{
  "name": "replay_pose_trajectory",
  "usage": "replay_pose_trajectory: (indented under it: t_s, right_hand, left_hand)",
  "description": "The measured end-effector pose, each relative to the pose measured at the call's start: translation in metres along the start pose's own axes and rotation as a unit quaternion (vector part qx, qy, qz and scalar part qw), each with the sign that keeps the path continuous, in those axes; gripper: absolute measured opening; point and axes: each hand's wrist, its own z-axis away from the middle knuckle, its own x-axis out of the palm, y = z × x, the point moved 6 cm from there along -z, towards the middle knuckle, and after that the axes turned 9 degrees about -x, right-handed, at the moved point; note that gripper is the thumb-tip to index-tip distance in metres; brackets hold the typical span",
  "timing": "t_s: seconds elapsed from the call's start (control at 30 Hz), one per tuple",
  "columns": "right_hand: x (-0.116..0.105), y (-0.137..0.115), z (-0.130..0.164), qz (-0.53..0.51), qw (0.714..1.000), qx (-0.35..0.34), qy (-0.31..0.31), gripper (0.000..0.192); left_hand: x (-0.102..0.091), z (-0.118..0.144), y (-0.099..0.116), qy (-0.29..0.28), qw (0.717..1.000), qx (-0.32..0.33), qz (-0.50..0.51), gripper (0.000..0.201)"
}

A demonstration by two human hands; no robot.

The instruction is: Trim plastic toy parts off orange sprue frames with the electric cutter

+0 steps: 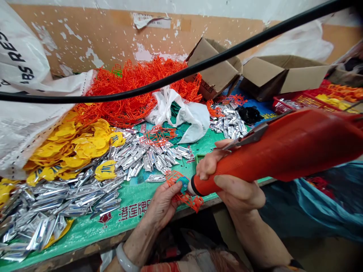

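Observation:
My right hand [238,185] is wrapped round the thick body of a red power screwdriver [272,151], its fingers near a metal lever along the top. The tool slants down to the left. Its pale tip, behind a black collar, meets a small teal piece [184,184] set in an orange plastic wire-like frame [195,202]. Below and left of that tip, my left hand [164,204] pinches the orange frame and teal piece between thumb and fingers. A pale bangle sits on my left wrist. The tool's end hides the exact contact point.
Silver metal plates [93,192] and yellow plastic pieces [87,141] spread over the green-covered table [136,226]. Behind lie a heap of orange frames [127,90], a white plastic bag [193,121] and cardboard boxes [263,73]. A black cable [113,98] crosses the view.

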Motion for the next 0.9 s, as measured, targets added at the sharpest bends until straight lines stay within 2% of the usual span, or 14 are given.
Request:
replay_pose_trajectory:
  t_s: [0.23, 0.43, 0.57, 0.7, 0.8, 0.9]
  right_hand:
    - [0.002, 0.005, 0.003, 0.014, 1.0, 0.006, -0.01, 0.044]
    - [0.003, 0.005, 0.001, 0.05, 0.997, -0.007, -0.055, 0.044]
    - [0.0, -0.004, -0.005, 0.011, 0.999, -0.024, -0.033, 0.05]
    - [-0.008, -0.022, -0.019, -0.005, 0.999, -0.054, 0.002, 0.041]
    - [-0.024, -0.032, -0.031, 0.022, 0.994, -0.091, 0.05, 0.03]
    - [-0.044, -0.032, -0.04, 0.096, 0.985, -0.11, 0.088, 0.017]
  left_hand:
    - [0.0, -0.002, 0.002, 0.018, 1.0, -0.004, -0.015, 0.031]
    - [0.002, -0.002, 0.003, -0.005, 1.0, 0.013, -0.028, 0.03]
    - [0.002, -0.001, 0.005, -0.004, 0.999, 0.025, -0.021, 0.033]
    - [0.004, 0.003, 0.006, -0.011, 1.0, 0.022, -0.013, 0.027]
    - [0.006, 0.007, 0.007, -0.013, 1.0, 0.024, -0.013, 0.026]
    - [0.006, 0.012, 0.007, -0.004, 1.0, 0.023, -0.012, 0.029]
